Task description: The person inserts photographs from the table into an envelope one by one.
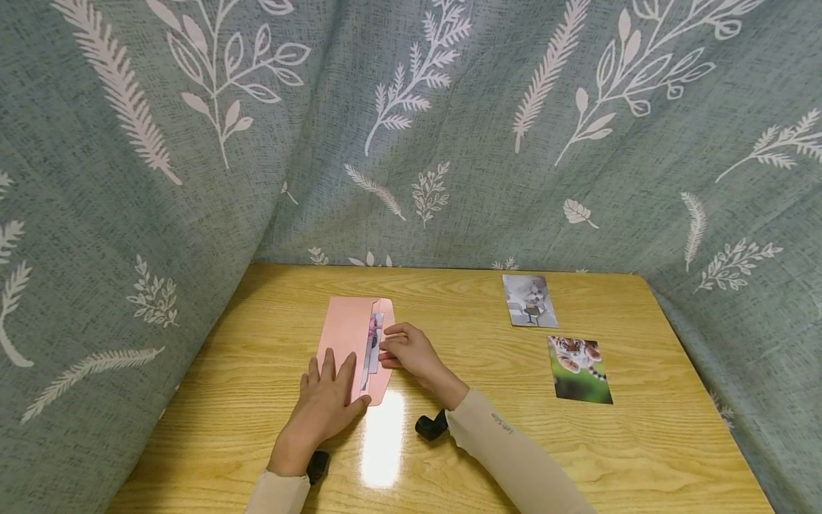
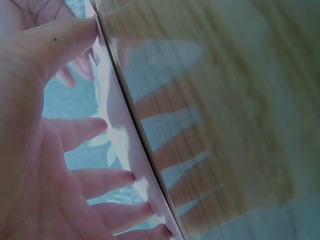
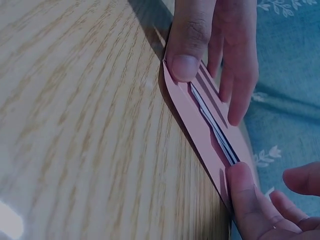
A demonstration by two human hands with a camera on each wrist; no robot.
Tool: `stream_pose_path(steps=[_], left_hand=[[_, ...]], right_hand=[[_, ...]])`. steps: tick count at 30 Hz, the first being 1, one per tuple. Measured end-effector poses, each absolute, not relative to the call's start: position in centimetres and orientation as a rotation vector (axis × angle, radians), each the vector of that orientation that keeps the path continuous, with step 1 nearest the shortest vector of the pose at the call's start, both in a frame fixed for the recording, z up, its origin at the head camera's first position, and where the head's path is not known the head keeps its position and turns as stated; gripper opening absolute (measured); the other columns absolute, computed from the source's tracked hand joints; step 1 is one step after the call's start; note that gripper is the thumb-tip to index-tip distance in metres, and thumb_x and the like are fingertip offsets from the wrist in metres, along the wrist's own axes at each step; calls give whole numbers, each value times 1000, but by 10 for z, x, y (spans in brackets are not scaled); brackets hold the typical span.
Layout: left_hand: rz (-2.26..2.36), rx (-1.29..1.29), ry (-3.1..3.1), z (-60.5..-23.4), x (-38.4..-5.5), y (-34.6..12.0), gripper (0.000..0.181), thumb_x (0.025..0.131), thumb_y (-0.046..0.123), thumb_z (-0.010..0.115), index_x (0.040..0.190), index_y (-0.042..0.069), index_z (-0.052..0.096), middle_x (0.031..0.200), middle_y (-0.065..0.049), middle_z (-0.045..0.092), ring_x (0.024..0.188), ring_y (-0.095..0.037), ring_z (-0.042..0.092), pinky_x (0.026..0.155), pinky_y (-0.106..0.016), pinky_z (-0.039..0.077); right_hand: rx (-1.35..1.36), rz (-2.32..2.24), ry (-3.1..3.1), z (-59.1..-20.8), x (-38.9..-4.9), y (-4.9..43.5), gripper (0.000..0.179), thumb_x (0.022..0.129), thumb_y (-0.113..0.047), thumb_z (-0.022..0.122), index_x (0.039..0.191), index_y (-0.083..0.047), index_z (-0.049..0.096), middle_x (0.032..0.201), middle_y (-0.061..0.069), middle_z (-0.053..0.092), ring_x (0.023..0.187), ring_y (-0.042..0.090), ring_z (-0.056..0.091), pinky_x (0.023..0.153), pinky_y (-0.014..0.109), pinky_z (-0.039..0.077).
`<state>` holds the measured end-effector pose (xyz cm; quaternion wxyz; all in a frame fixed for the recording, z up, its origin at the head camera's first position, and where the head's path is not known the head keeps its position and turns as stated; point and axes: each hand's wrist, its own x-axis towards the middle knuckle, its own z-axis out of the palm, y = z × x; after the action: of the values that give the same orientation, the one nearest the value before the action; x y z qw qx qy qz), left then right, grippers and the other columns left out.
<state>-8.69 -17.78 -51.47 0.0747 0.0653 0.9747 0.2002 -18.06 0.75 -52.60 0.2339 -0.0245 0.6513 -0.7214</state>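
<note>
A pink envelope (image 1: 347,325) lies on the wooden table with its flap unfolded to the right. Several photo prints (image 1: 374,343) stick partly out of its opening; in the right wrist view their stacked edges (image 3: 215,122) show as thin layers. My left hand (image 1: 329,400) rests on the envelope with fingers spread, its thumb near the flap's lower corner. From the right, my right hand (image 1: 411,353) reaches over the flap, fingertips at the exposed edge of the prints. One right fingertip (image 3: 241,175) lies against the end of the stack in the right wrist view.
To the right lie two loose photos: a greyish one (image 1: 530,301) farther back and a tiger photo (image 1: 581,370) nearer. A patterned blue-green curtain (image 1: 411,178) encloses the back and sides of the table (image 1: 462,307). Black wrist devices (image 1: 432,426) hang below the wrists.
</note>
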Motion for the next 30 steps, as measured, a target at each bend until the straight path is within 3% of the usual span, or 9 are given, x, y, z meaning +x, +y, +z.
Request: stream_pose_path(steps=[17, 30], left_hand=[[581, 202, 2933, -516, -87, -178, 82, 94, 46, 68, 157, 8, 32, 156, -38, 15, 140, -63, 10, 106, -75, 19], [586, 198, 2931, -517, -87, -179, 83, 93, 46, 69, 157, 7, 32, 156, -39, 15, 140, -63, 10, 107, -74, 18]], right_hand=[[-87, -1971, 1801, -527, -180, -2, 31, 97, 4, 57, 127, 9, 51, 105, 23, 67, 82, 24, 70, 76, 37, 59], [-105, -1939, 1845, -526, -180, -6, 29, 99, 5, 56, 127, 8, 53, 106, 22, 66, 87, 29, 71, 77, 37, 59]])
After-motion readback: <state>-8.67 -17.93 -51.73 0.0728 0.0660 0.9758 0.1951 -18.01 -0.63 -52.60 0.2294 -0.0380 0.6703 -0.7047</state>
